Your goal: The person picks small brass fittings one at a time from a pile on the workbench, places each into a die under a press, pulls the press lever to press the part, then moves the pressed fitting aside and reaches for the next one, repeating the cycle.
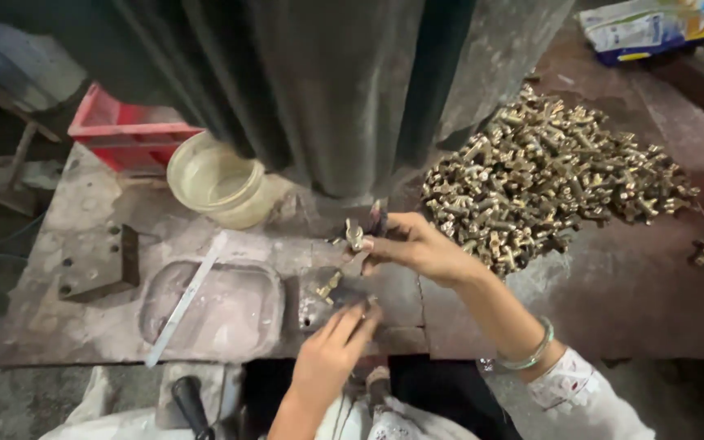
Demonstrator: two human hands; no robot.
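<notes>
My right hand (417, 248) pinched a small brass fitting (355, 235), dull gold and T-shaped, above the desk (83, 244) at the foot of the dark press. My left hand (332, 350) lay with loose fingers (360, 314) beside a second fitting (327, 287) seated in the fixture. A heap of fittings (556, 171) sat just right.

The right hand (417, 248) is pinching a small brass fitting (355, 236) near the middle of the grimy bench (83, 269), while the left hand (332, 350) is touching another brass fitting (327, 287) just nearer. A heap of brass fittings (552, 175) is lying far right; a cream bowl (217, 181) is sitting far left.
</notes>
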